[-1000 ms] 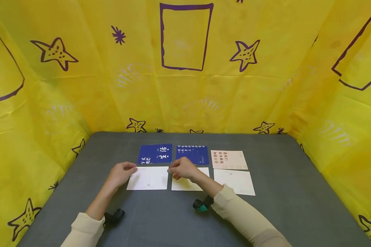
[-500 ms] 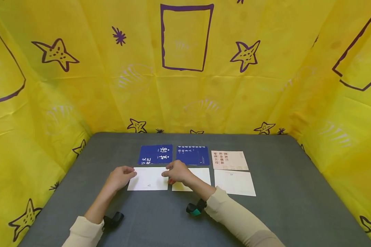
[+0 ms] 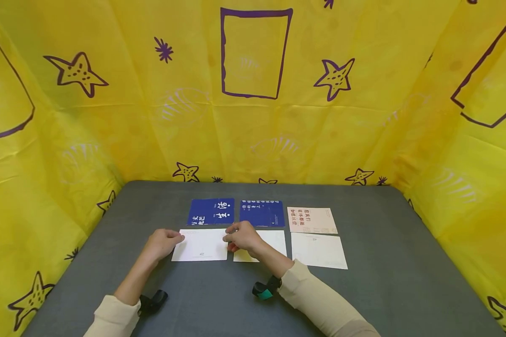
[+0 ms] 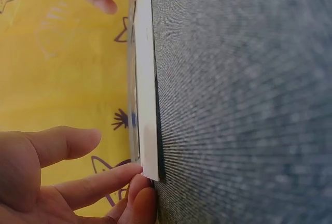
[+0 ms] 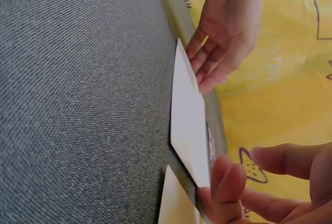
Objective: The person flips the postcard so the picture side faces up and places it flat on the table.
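Observation:
In the head view, a white postcard [image 3: 202, 245] with a small printed mark lies flat at the front left. My left hand [image 3: 162, 243] touches its left edge with the fingertips; the left wrist view shows the thumb [image 4: 70, 143] held apart from the fingers. At the card's right end is my right hand [image 3: 242, 238], partly covering a second white postcard [image 3: 275, 243]. Seen from the right wrist, a fingertip [image 5: 206, 198] is by the near corner of the first card, and that thumb [image 5: 282, 159] also stands away from the fingers.
Behind lie two blue postcards, one left [image 3: 211, 213] and one in the middle [image 3: 262, 215], and a pale pink postcard [image 3: 312, 220] with brown writing. A third white postcard [image 3: 319, 251] is at the front right. Yellow patterned cloth [image 3: 253, 131] surrounds the grey table [image 3: 219, 299].
My right hand has shifted a little left and toward me. The left hand has slid slightly toward me along the card's left edge. The cards look nearly unmoved.

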A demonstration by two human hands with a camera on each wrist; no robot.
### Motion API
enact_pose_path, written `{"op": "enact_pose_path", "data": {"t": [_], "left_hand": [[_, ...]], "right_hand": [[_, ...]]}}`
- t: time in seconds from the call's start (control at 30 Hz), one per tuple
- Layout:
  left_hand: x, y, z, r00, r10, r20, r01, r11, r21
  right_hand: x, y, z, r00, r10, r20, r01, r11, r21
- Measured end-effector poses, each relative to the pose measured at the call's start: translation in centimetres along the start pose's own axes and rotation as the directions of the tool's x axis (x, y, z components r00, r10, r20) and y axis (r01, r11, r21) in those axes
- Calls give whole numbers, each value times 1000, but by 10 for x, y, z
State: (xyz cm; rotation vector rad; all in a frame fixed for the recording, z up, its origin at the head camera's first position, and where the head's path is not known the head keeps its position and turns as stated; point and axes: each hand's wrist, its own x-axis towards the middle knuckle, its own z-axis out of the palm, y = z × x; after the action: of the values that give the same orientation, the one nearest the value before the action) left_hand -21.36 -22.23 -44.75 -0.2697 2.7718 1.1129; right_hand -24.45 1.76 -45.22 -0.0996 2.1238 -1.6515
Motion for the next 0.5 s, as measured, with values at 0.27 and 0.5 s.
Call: {"op": "enact_pose_path", "data": {"t": [0.27,0.5], "left_hand": [[-1,-1,-2,1000,6,-22,-7,1000,-30],[-2,-3,-3,1000,-13,15,15,993,-116]], "right_hand": [[-1,3,1,998,-48,-39,49,998,30],[-1,9,-3,997,-60,-57,61,998,17]]}}
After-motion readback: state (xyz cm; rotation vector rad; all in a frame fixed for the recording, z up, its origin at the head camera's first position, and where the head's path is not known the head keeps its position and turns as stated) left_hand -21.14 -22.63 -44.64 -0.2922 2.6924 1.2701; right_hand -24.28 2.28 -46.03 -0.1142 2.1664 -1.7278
